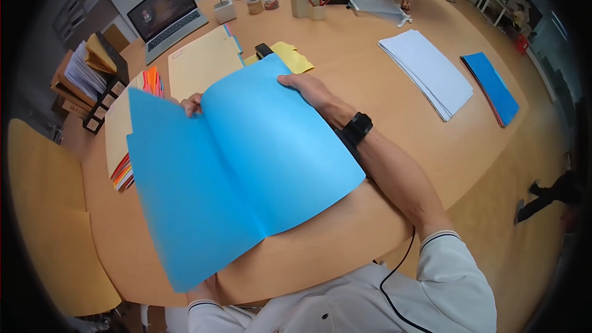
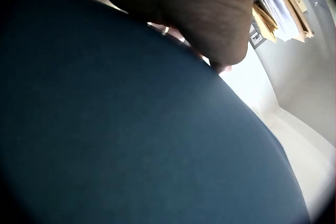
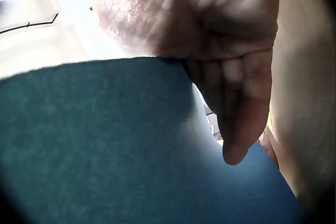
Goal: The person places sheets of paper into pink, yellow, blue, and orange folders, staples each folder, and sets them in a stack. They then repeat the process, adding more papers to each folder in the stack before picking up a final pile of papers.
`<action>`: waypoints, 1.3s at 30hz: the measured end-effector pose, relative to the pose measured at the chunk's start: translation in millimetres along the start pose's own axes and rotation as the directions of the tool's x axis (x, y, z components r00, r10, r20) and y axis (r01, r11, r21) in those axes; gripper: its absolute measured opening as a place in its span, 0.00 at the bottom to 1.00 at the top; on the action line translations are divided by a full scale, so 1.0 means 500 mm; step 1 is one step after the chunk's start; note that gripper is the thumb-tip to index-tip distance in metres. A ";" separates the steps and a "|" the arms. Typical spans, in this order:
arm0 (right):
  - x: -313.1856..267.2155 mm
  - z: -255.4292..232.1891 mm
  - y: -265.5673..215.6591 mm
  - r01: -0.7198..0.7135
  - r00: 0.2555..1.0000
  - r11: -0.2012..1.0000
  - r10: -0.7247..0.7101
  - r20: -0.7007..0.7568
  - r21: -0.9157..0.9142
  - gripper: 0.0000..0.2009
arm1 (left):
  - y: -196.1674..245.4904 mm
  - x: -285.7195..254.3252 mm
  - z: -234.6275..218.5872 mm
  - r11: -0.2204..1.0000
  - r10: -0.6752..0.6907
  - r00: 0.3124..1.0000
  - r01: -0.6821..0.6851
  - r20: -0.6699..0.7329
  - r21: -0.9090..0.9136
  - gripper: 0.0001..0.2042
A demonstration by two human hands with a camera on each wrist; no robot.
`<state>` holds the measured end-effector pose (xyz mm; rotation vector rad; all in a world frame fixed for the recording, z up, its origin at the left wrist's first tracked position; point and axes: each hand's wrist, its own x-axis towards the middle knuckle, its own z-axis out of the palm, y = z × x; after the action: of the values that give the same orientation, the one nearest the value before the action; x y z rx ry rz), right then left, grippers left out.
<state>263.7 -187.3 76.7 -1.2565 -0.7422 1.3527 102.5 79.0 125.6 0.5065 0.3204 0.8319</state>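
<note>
Holds a blue folder point(image 1: 277, 142) spread open above the near part of the desk point(image 1: 394, 148). Grips its right edge near the far corner with the right hand point(image 1: 308, 89), and its far edge beside the fold with the left hand point(image 1: 192, 105), both closed on it. Has 1 laptop point(image 1: 172, 15) beyond and white papers point(image 1: 425, 74) to the right.

White short-sleeved shirt point(image 1: 459, 277), thin dark stripe point(image 1: 439, 235) near sleeve edge, small dark oval point(image 1: 325, 316) on front, chunky black wristband point(image 1: 357, 128) on right, thin black cable point(image 1: 383, 286).
</note>
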 end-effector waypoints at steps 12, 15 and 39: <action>-0.002 -0.277 -0.089 -0.098 0.893 0.623 -0.289 -0.344 -0.776 0.21 | -0.108 -0.316 -0.200 0.938 0.129 0.869 -0.263 0.477 0.225 0.32; -0.008 -0.395 -0.080 -0.319 0.630 0.440 -0.564 -0.535 -0.840 0.19 | -0.097 -0.305 -0.226 0.916 0.122 0.880 -0.278 0.460 0.290 0.33; -0.040 -0.497 -0.035 -0.259 0.275 0.697 -0.611 -0.743 -0.669 0.08 | -0.090 -0.302 -0.242 0.941 0.012 0.921 -0.142 0.389 0.308 0.36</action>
<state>500.4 -257.5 37.7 -2.1631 -0.4381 -0.2268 -21.5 -26.0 11.4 0.9885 0.0762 0.7385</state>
